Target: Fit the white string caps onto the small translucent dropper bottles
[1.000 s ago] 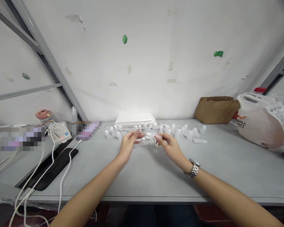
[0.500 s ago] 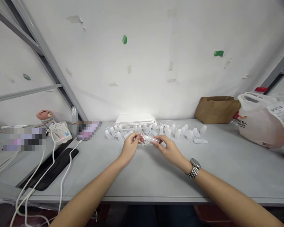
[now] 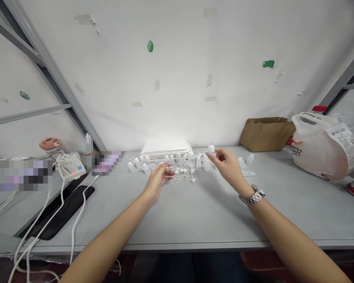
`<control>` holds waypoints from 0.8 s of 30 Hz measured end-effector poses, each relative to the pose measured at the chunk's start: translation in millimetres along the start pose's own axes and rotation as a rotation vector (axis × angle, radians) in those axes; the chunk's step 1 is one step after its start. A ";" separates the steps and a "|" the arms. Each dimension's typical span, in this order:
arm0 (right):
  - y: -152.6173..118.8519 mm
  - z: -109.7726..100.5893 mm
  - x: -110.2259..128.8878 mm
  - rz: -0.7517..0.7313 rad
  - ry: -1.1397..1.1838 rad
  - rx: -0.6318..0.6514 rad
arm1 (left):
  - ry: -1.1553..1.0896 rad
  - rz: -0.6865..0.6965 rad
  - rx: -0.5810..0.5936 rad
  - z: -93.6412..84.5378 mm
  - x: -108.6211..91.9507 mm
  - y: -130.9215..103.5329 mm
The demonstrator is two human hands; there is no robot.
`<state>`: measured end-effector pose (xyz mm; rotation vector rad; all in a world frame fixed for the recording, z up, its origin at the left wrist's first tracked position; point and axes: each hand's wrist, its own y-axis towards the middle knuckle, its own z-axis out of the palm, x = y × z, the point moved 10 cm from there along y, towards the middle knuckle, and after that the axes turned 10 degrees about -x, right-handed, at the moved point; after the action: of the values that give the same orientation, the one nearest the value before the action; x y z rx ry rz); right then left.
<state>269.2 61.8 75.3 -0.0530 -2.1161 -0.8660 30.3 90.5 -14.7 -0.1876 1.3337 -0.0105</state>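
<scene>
My right hand [image 3: 227, 167] is raised over the right part of a group of small translucent squeeze bottles, with thumb and fingers closed on one squeeze bottle [image 3: 211, 149]; its lower part is hidden behind the fingers. To the left, my left hand [image 3: 159, 180] hovers low with loosely bent fingers apart, and nothing shows in its grasp. Beside its fingertips lies a small pile of white caps [image 3: 181, 171] with looped straps. Several capped bottles [image 3: 198, 161] stand or lie behind the pile. Another bottle [image 3: 248, 173] rests on its side to the right.
A stack of white boxes or sheets [image 3: 166, 147] sits against the wall. At the right are a brown paper bag [image 3: 267, 133] and a white plastic bag [image 3: 321, 153]. Left are a black phone-like slab [image 3: 66, 212], white cables [image 3: 74, 220] and a white device [image 3: 72, 167].
My right hand has moved right and up with a bottle, away from my left hand. My left hand's fingers have loosened near the caps. The camera view has shifted slightly.
</scene>
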 end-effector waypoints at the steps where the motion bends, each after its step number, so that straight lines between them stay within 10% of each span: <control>1: 5.2 -3.9 -6.6 0.051 -0.014 0.013 | -0.005 -0.017 0.012 1.2 1.6 -0.6; 11: -6.6 24.8 -53.0 0.160 -0.415 0.473 | 0.004 -0.043 0.073 8.7 5.3 -8.5; 24: -14.6 44.4 -73.1 0.215 -0.426 0.565 | 0.023 -0.053 0.075 8.7 8.8 -9.2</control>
<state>282.1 95.5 -3.6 -0.1778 -2.6212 -0.1109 41.8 81.5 -20.0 -0.1596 1.3483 -0.1074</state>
